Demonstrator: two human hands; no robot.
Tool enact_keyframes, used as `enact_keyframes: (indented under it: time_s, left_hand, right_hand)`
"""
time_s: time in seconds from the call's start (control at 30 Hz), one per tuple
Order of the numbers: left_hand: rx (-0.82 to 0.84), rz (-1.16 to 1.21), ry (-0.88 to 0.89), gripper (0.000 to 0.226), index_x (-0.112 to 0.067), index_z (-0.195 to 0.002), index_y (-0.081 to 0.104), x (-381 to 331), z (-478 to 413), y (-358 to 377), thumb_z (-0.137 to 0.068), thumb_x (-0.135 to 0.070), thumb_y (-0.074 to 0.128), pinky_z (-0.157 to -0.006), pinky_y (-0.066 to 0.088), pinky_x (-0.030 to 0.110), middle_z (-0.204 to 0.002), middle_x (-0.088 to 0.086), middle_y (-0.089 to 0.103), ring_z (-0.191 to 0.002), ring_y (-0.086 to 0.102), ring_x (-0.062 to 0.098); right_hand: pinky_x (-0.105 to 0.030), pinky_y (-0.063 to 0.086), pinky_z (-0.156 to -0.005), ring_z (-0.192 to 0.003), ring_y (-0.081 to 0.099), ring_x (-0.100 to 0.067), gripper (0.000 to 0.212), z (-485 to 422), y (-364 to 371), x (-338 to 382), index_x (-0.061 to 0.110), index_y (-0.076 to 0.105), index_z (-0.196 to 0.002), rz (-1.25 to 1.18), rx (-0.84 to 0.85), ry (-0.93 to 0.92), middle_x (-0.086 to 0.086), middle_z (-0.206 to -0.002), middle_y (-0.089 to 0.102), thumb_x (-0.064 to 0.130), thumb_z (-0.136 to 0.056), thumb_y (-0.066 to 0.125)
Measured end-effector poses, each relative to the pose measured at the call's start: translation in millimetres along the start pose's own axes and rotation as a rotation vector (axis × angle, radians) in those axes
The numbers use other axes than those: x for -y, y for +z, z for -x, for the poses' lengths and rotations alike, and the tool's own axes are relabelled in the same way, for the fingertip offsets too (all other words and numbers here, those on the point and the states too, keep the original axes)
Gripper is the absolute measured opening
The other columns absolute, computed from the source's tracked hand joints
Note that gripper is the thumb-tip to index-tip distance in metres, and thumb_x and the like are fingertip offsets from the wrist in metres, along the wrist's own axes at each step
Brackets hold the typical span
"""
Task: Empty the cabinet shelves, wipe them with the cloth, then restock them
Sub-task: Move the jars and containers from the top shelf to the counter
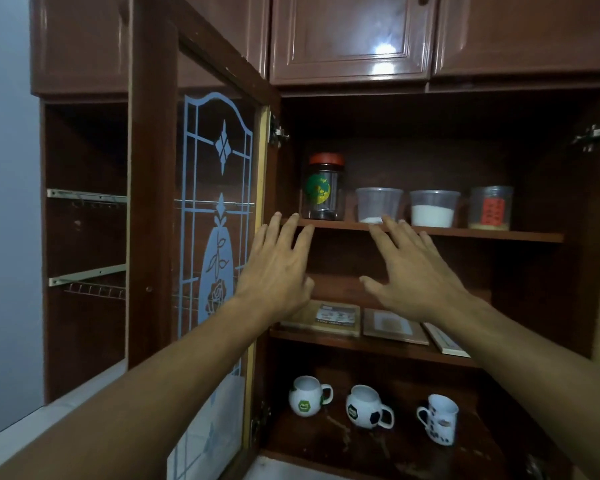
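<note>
The cabinet stands open with three stocked shelves. On the top shelf (482,234) stand a dark jar with a red lid (323,188), two clear plastic tubs (378,204) (433,208) and a clear container with a red label (490,207). Flat framed pictures (392,325) lie on the middle shelf. Three mugs (307,396) (366,407) (437,419) sit on the bottom shelf. My left hand (278,268) and my right hand (413,271) are raised, fingers spread, just below the top shelf's front edge, holding nothing. No cloth is in view.
The glass door (215,216) with a pale blue rose pattern swings open at the left, close to my left forearm. Shut upper cabinet doors (350,36) run above. An open side compartment with metal rails (87,275) is at far left.
</note>
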State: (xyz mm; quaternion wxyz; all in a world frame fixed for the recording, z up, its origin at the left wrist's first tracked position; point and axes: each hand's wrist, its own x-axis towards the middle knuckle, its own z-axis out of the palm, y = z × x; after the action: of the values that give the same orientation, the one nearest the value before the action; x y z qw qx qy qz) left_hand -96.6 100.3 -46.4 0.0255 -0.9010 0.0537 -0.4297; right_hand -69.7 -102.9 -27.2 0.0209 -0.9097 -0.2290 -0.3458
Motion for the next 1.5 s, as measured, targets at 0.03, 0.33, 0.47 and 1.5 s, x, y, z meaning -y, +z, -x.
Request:
enact_keyframes:
  time_s: [0.03,0.33,0.47,1.5]
  left_hand:
    - [0.004,0.019,0.008,0.079,-0.017,-0.154,0.009,2.4,-1.4,2.3,-0.090,-0.032,0.053,-0.121,0.002,0.044,-0.162,0.010,0.004,-0.149,-0.005,0.031]
    - [0.011,0.201,0.065,0.075,-0.020,-0.153,0.019,15.6,-13.1,18.7,-0.089,-0.029,0.057,-0.120,0.009,0.041,-0.161,0.007,0.014,-0.149,0.004,0.025]
    - [-0.019,0.222,0.083,0.075,-0.021,-0.152,0.021,16.5,-23.0,23.0,-0.089,-0.030,0.059,-0.119,0.009,0.039,-0.161,0.005,0.015,-0.149,0.005,0.023]
    - [-0.143,0.052,0.093,0.081,-0.024,-0.154,0.015,29.8,-184.4,87.3,-0.089,-0.055,0.052,-0.119,0.012,0.048,-0.161,0.006,0.015,-0.148,0.009,0.024]
  right_hand:
    - [-0.044,0.002,-0.122,-0.150,-0.004,-0.023,0.086,-0.4,-0.5,0.5,0.019,0.002,-0.156,0.005,-0.001,0.003,-0.005,-0.164,-0.004,0.054,-0.093,0.050]
    - [-0.037,0.007,-0.121,-0.151,0.000,-0.021,0.083,-4.2,0.8,1.6,0.019,0.009,-0.155,-0.031,-0.030,0.021,-0.004,-0.164,0.000,0.050,-0.092,0.054]
    - [-0.035,0.010,-0.119,-0.150,0.002,-0.020,0.084,-12.8,2.9,-7.6,0.021,0.009,-0.155,-0.042,-0.039,0.038,-0.003,-0.164,-0.001,0.052,-0.092,0.054]
    - [-0.041,0.019,-0.120,-0.149,0.013,-0.025,0.083,-149.1,36.6,-79.1,0.020,0.014,-0.155,0.108,-0.127,0.043,-0.007,-0.163,0.006,0.051,-0.089,0.054]
